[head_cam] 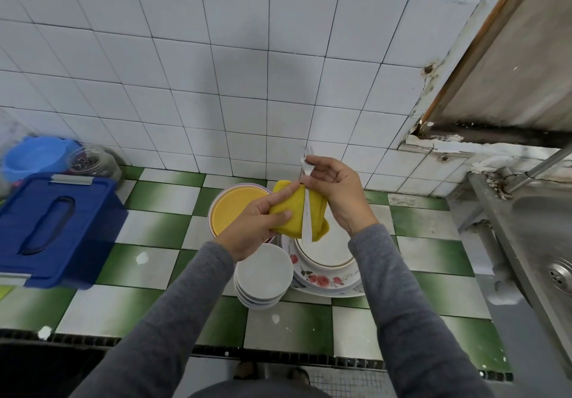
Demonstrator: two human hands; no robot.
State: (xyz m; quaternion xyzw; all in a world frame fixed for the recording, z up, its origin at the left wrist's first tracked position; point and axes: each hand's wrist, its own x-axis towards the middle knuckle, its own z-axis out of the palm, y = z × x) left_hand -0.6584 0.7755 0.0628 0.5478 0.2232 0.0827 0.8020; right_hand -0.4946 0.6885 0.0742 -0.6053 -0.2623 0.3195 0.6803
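Our left hand (253, 222) grips the folded yellow cloth (295, 202); our right hand (337, 193) pinches the slim pale fork (306, 222) at its twelve-o'clock end. We'd squeeze and wipe toward six.

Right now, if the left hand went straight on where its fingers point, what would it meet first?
The left hand would likely meet the fork across its yellow cloth, then the right hand.
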